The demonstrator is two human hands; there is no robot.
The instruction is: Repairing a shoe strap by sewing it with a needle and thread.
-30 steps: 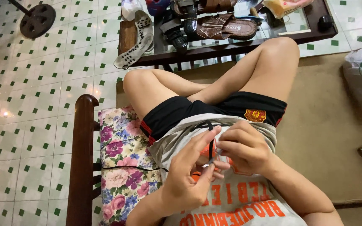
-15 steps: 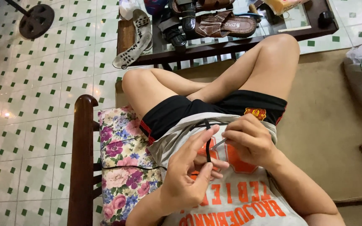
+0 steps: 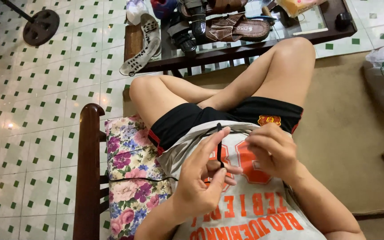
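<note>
My left hand [image 3: 201,184] pinches the thin black cord [image 3: 219,146] between thumb and forefinger, just above the orange numerals on my grey shirt [image 3: 250,209]. My right hand [image 3: 274,151] sits beside the cord on the shirt, fingers curled; I cannot tell whether they grip anything. I judge it best to keep the cord taut and the 2 hands close so the loop does not slip. Beyond my knees, well away from the cord, the dark low table [image 3: 245,49] carries sandals [image 3: 234,30].
</note>
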